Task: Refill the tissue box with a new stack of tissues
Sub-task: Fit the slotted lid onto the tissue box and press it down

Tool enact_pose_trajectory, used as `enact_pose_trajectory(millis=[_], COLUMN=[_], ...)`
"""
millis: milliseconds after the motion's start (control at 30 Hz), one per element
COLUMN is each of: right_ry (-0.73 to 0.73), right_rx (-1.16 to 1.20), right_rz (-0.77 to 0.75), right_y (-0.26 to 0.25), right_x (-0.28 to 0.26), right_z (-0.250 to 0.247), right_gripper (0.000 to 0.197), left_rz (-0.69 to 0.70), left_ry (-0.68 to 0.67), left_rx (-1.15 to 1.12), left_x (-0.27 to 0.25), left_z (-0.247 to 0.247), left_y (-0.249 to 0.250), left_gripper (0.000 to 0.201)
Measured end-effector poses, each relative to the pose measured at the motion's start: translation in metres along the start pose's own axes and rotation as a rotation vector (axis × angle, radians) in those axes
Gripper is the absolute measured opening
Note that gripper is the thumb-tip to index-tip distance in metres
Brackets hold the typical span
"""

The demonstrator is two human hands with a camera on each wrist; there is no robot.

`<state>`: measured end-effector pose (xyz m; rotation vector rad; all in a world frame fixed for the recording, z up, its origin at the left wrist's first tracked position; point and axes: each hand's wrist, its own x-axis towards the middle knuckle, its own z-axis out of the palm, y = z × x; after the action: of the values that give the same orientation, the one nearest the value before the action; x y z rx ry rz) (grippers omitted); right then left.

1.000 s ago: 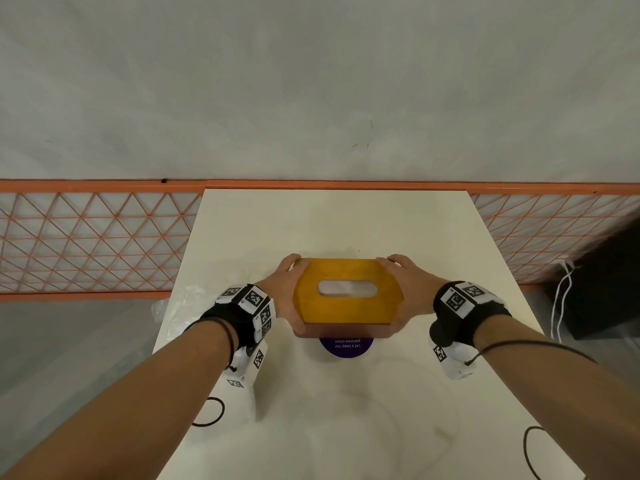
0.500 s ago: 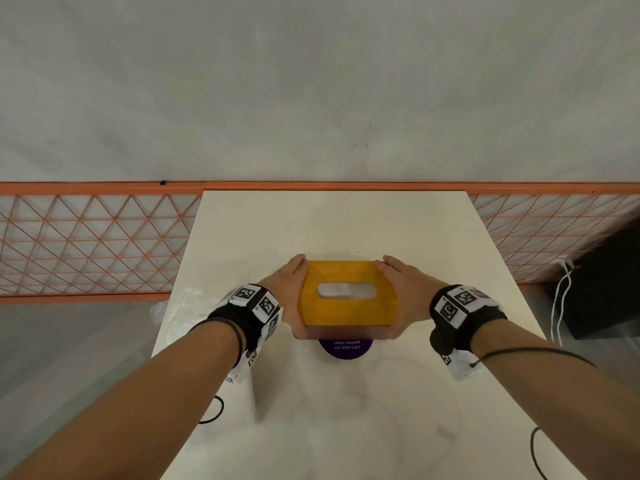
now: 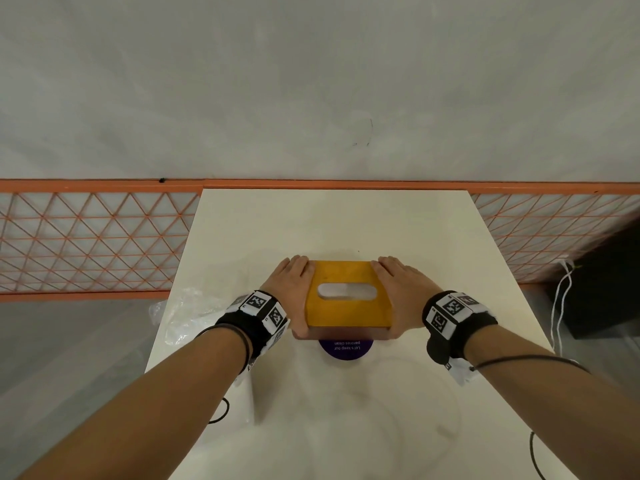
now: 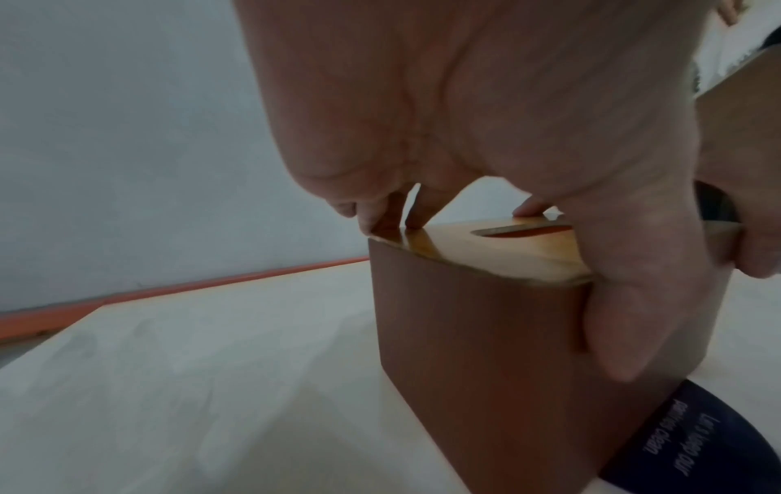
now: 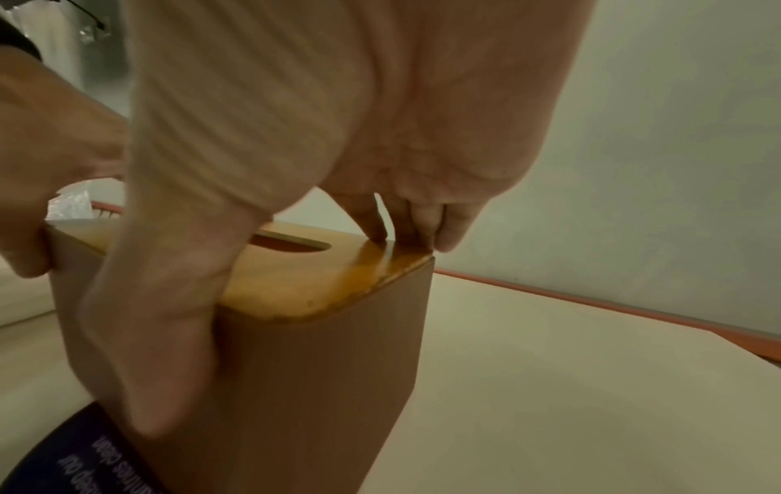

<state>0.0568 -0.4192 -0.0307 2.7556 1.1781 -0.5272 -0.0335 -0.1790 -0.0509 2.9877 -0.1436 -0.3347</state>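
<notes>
A brown tissue box [image 3: 346, 315] with a yellow wooden lid and an oval slot stands on the white table [image 3: 329, 223], partly over a purple sticker. My left hand [image 3: 297, 296] grips its left end, fingers on the lid's far corner [image 4: 393, 217] and thumb [image 4: 608, 334] down the near side. My right hand [image 3: 398, 296] grips the right end the same way, fingertips [image 5: 406, 234] on the lid and thumb [image 5: 160, 367] along the box [image 5: 321, 384]. The slot looks pale inside; I cannot tell what fills it.
Crumpled clear plastic wrap [image 3: 180, 313] lies at the table's left edge. A round purple sticker [image 3: 346, 348] with white text shows under the box's near side. Thin black cables [image 3: 221, 412] loop by my forearms. An orange lattice fence [image 3: 86, 240] runs behind the table.
Held at both ends, the box has sunk a little toward the table and shifted slightly away from me. Both hands keep their grip, with the fingers now lying flatter on the lid.
</notes>
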Motion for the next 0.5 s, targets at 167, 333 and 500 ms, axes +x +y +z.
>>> enact_pose_trajectory(millis=[167,333,500], right_ry=[0.017,0.047,0.011], right_rx=[-0.054,-0.079,-0.087], right_rz=[-0.004,-0.017,-0.013], right_y=[-0.012,-0.017,-0.019], right_x=[0.007,0.009,0.008], right_z=[0.002,-0.001,-0.005], right_gripper=[0.140,0.132,0.133], left_rz=[0.007,-0.012,-0.009], left_ry=[-0.008,-0.007,-0.038], left_rx=[0.034,0.083,0.136], left_x=[0.001,0.003,0.005], left_z=[-0.003,0.001,-0.004], left_y=[0.002,0.008,0.012], left_gripper=[0.133,0.136,0.134])
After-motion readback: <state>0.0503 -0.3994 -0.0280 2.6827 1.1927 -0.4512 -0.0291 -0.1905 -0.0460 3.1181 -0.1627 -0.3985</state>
